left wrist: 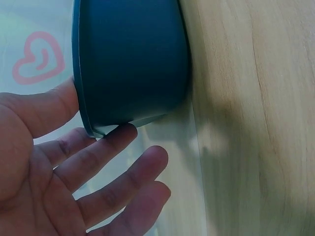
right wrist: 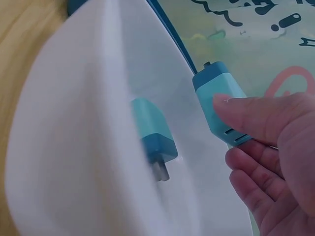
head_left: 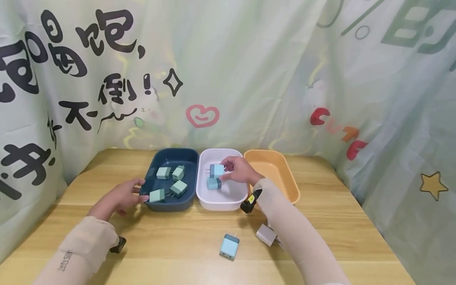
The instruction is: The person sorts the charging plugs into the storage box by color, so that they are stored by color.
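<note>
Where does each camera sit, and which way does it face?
Head: on the head, facing forward and down at dark blue tray, white tray and orange tray; left hand, right hand and sleeved forearms show.
Left wrist: on that wrist, facing the dark blue tray's outer wall; left hand shows.
Right wrist: on that wrist, facing the white tray; right hand and held charger show.
Head and right wrist views share the held charger.

A small two-tone plastic wall charger (head_left: pixel 216 171), light blue with a darker blue prong end, sits pinched in the right hand's grip (head_left: pixel 239 169) over a white rounded-rectangular plastic tray (head_left: pixel 222 205), prongs toward the neighbouring dark-blue rounded-rectangular plastic tray (head_left: pixel 172 206). That dark-blue tray holds four pale-green pronged chargers (head_left: pixel 163 173); the left hand's grip (head_left: pixel 122 196) touches its rim.
</note>
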`<state>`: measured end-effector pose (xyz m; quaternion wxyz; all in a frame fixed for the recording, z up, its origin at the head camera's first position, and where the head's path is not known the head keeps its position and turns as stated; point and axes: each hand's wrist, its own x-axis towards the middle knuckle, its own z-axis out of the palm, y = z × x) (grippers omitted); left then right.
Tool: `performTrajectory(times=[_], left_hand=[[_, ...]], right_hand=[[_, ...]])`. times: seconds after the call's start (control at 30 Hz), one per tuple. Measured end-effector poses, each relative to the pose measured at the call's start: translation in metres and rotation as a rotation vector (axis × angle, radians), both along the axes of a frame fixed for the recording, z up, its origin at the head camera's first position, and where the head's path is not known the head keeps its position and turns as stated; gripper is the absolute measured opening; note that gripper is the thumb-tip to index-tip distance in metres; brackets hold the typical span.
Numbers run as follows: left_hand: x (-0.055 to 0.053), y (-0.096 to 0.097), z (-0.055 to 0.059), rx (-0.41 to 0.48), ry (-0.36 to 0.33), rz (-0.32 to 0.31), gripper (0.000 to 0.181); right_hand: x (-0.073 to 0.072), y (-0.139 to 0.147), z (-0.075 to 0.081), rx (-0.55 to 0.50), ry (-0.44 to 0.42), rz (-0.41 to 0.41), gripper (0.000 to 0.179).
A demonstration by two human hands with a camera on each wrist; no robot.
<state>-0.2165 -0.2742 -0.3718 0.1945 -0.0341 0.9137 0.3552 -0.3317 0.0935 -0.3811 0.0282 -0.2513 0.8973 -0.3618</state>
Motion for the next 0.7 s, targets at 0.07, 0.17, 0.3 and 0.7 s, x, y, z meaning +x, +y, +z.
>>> performTrajectory(times=[0.07,0.17,0.3,0.7], left_hand=[[0.000,0.000,0.001,-0.002,0.002,-0.002,0.074],[0.000,0.000,0.002,0.001,0.006,-0.002,0.073],[0.000,0.000,0.002,0.003,0.011,0.000,0.073],[-0.002,0.000,0.000,-0.010,0.013,0.001,0.070]], right_hand=[[-0.003,-0.001,0.000,0.000,-0.013,-0.006,0.040],[-0.009,-0.002,0.000,-0.001,-0.035,-0.011,0.041],[-0.014,-0.004,0.001,-0.002,-0.061,-0.023,0.041],[-0.029,-0.010,-0.005,-0.036,-0.151,-0.060,0.039]])
